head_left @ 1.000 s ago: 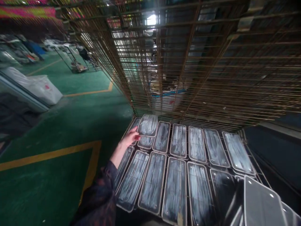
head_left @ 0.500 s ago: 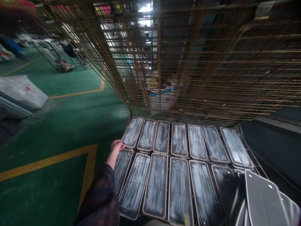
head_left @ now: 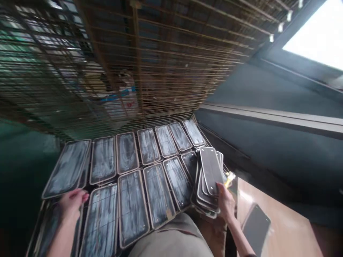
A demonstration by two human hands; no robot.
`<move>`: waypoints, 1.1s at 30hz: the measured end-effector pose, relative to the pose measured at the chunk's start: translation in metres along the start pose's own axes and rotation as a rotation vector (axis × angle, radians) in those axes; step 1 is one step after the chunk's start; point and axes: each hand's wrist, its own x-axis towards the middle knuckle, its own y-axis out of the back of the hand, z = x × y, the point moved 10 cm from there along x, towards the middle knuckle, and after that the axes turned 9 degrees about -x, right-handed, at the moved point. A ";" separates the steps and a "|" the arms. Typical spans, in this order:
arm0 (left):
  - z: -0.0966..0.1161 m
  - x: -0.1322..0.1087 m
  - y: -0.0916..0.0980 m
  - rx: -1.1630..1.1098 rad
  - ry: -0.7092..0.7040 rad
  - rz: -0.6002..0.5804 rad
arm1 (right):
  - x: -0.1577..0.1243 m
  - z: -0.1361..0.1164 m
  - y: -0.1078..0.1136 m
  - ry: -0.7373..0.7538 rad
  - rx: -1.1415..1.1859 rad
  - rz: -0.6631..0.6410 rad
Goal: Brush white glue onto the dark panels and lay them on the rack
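Observation:
Dark rectangular panels [head_left: 133, 207] with rounded corners, pale rims and whitish streaks lie in two rows on a wire rack [head_left: 40, 223]. My left hand [head_left: 72, 203], slightly blurred, is over the near-left panel [head_left: 49, 228], fingers curled together with nothing visible in them. At the right, a fanned stack of panels [head_left: 205, 198] rests over the near row. My right hand [head_left: 226, 201] grips the lower corner of its top panel [head_left: 211, 167], which is plain grey with small bright spots at the corners. How many panels its fingers hold, I cannot tell.
A wire grid [head_left: 166, 71] rises steeply behind the rows. On the right, a wood-coloured board [head_left: 286, 228] carries another dark panel [head_left: 257, 226]. Beyond it runs a blue-grey wall [head_left: 268, 96] with a pale ledge. My knee [head_left: 171, 237] is close to the rack's front edge.
The view has swung right. My left hand has left the rack's far-left edge and come nearer over the near-left panel. My right hand now shows at the stack.

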 end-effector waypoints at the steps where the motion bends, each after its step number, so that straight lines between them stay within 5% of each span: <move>1: -0.017 -0.019 -0.035 -0.070 0.050 -0.134 | 0.000 -0.001 0.004 0.059 0.022 0.028; 4: -0.042 -0.128 -0.154 -0.116 0.113 -0.679 | -0.001 0.009 0.016 0.118 0.063 0.106; 7: -0.041 -0.257 -0.251 -0.096 0.159 -1.051 | 0.001 0.034 0.015 0.049 0.074 0.112; 10: -0.032 -0.354 -0.320 -0.034 0.189 -1.293 | 0.001 0.055 0.001 0.001 0.128 0.076; 12: -0.026 -0.388 -0.350 0.000 0.195 -1.338 | -0.001 0.063 -0.011 -0.011 0.186 0.038; 17: -0.027 -0.406 -0.385 0.162 0.213 -1.220 | -0.007 0.065 -0.018 0.014 0.404 0.037; 25: -0.031 -0.400 -0.394 0.233 0.073 -1.063 | -0.022 0.055 -0.009 0.091 0.497 -0.005; 30: -0.028 -0.404 -0.397 0.185 0.011 -1.146 | 0.008 0.064 0.017 0.203 0.442 -0.007; 33: -0.027 -0.410 -0.396 0.180 0.036 -1.267 | 0.042 0.049 0.036 0.379 0.435 -0.123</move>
